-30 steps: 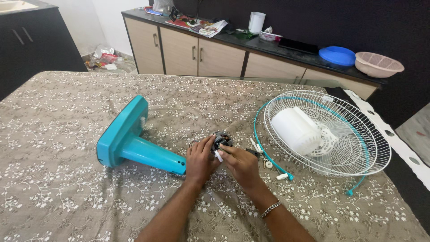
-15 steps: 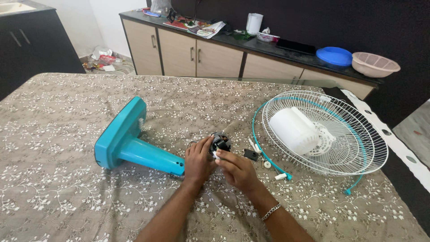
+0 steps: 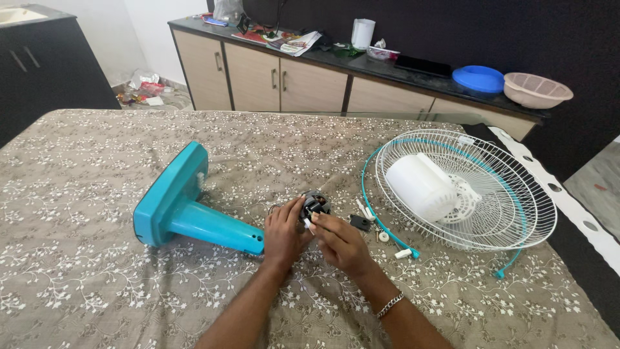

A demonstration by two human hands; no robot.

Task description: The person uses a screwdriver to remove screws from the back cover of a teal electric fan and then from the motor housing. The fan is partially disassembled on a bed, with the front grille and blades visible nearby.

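Observation:
My left hand (image 3: 284,232) and my right hand (image 3: 339,242) are both closed around a small dark fan motor (image 3: 316,205) at the middle of the table. A small white part sits between my fingertips at the motor; which hand pinches it I cannot tell. The teal fan stand (image 3: 184,210) lies on its side just left of my left hand, its neck end touching that hand. A white wire fan guard (image 3: 478,194) with a white motor cover (image 3: 420,187) inside lies to the right.
Small loose parts, a black piece (image 3: 360,222) and white bits (image 3: 403,253), lie beside my right hand. A teal rim ring (image 3: 374,213) runs around the guard. The table has a floral cloth (image 3: 97,278). Cabinets with clutter, a blue lid (image 3: 478,79) and a pink basket (image 3: 537,89) stand behind.
My hands stay on the motor; the right fingers have shifted slightly on the small white part. The view has drifted a little.

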